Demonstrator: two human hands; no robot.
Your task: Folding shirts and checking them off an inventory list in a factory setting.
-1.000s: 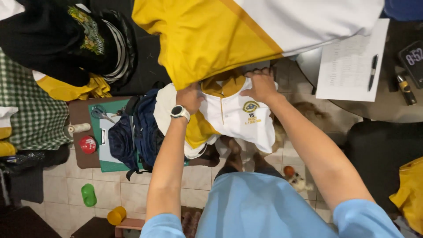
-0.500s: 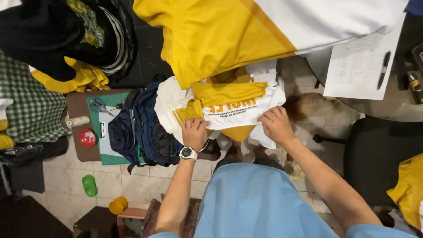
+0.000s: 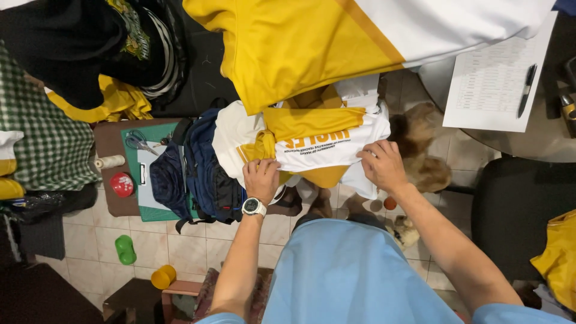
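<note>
The person's two hands press on the near edge of a white and yellow shirt that lies folded in front of them. The left hand, with a white watch at the wrist, lies with its fingers curled over the near left corner of the shirt and pinches the cloth there. The right hand rests on the near right corner, fingers bent down onto the fabric. The hands are apart, one at each end of the fold, each closed on cloth.

The shirt sits just beyond the hands, on top of more white and yellow cloth. What carries the pile is hidden, so it cannot be told whether it is a table or a stool. A large yellow and white garment hangs beyond the hands. A dark blue bag lies just to the left of the left hand, and further left a green board carries scissors.

To do this fold well, it seems best that both hands keep even tension along the near edge, so the fold line stays straight and the printed band does not skew. The corners probably need to move together; if one hand leads, the layers underneath would likely slip or bunch. Smoothing outward from the middle would flatten the wrinkles near the left hand.
</note>
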